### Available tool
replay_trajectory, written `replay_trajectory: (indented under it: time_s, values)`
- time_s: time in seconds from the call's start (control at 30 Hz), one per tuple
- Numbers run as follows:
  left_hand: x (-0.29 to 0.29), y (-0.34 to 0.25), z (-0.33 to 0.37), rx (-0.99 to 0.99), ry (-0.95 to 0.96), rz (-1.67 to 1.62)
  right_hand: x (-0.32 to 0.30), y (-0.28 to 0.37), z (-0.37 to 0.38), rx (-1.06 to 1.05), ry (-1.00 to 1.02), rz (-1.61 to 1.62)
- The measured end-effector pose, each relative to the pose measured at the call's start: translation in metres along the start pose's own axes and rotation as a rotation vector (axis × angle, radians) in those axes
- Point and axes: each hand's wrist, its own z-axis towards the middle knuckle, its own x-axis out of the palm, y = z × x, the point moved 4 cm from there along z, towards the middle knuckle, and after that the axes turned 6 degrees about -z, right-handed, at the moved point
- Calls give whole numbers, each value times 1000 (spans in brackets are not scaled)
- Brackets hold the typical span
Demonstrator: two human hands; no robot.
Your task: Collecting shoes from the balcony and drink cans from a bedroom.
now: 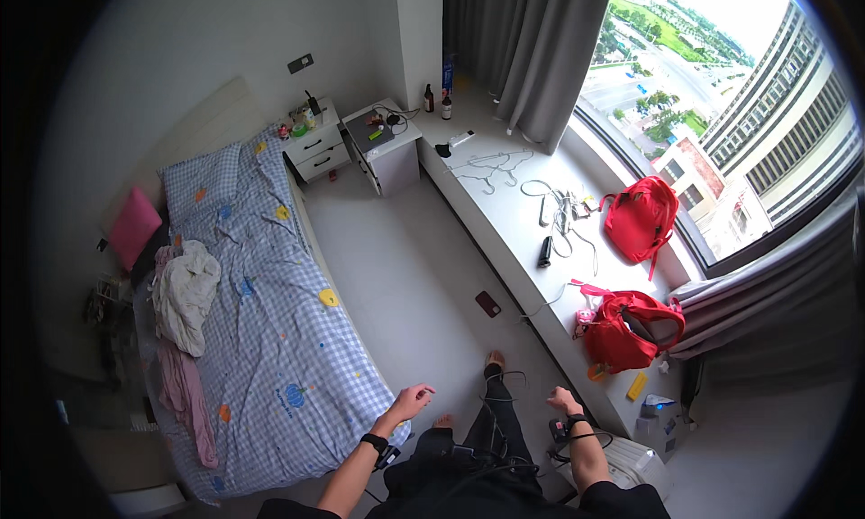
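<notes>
My hands are well apart, one on each side of my legs, and neither appears to hold anything. My left hand (410,400) hangs with its fingers loosely bent and partly spread, near the foot corner of the bed, where the checked bedspread (288,321) lies; from above I cannot tell whether it brushes the cloth. My right hand (564,400) is half curled beside the front edge of the white ledge (505,220). Its fingertips are turned away, so I cannot tell how far it is open, and I see nothing in it.

The open red backpack (617,348) sits on the ledge, ahead and to the right of my right hand, with a gap between them. A second red backpack (641,217) rests farther along by the window, and loose pale cables (566,214) lie beside it. A dark red flat object (487,304) is on the floor ahead of my foot.

I judge this to be a pause between handlings, with no grasp begun. Handling the open backpack would call for a forward reach with my right hand and the fingers spread; the bedspread would call for my left.
</notes>
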Motion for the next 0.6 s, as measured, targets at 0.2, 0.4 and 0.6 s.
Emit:
replay_trajectory:
  time_s: [0.2, 0.4, 0.6]
  values:
    - [14, 44, 186, -173, -241, -298, -38, 69, 253, -176, -187, 240]
    - [52, 42, 402, -228, -93, -173, 23, 110, 449, -145, 55, 155]
    - [113, 170, 573, -279, -139, -504, 131, 93, 613, -93, 50, -61]
